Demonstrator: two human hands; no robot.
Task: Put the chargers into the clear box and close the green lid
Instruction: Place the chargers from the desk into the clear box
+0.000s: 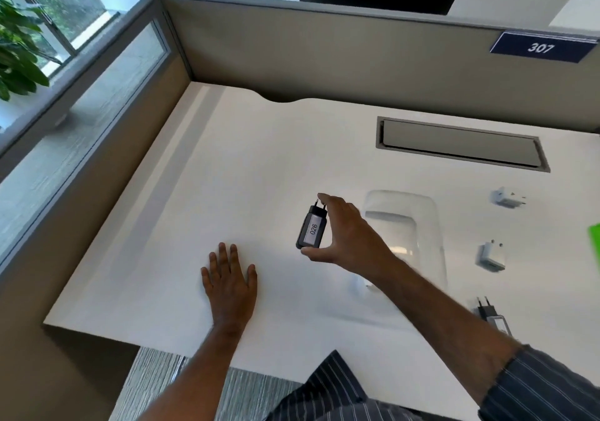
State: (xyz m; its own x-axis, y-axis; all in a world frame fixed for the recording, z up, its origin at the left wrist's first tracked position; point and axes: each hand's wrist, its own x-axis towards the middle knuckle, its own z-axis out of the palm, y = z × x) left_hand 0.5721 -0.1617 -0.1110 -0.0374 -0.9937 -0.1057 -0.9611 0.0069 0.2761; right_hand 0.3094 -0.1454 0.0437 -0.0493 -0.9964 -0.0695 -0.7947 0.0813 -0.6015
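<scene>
Between my right hand's [349, 235] thumb and forefinger, the grip pinches a black charger [311, 230] above the table [259, 161]; just right sits the clear box [406, 235], seemingly empty. My left hand [229, 279] rests flat, holding nothing.

We read two markings. A white label on the black charger [311, 229], held above the counter [194, 226] in the right hand [344, 235], carries the number "026". A dark blue sign [541, 47] on the grey partition [324, 47] behind shows "307" in white numerals. We find nothing else legible.
</scene>
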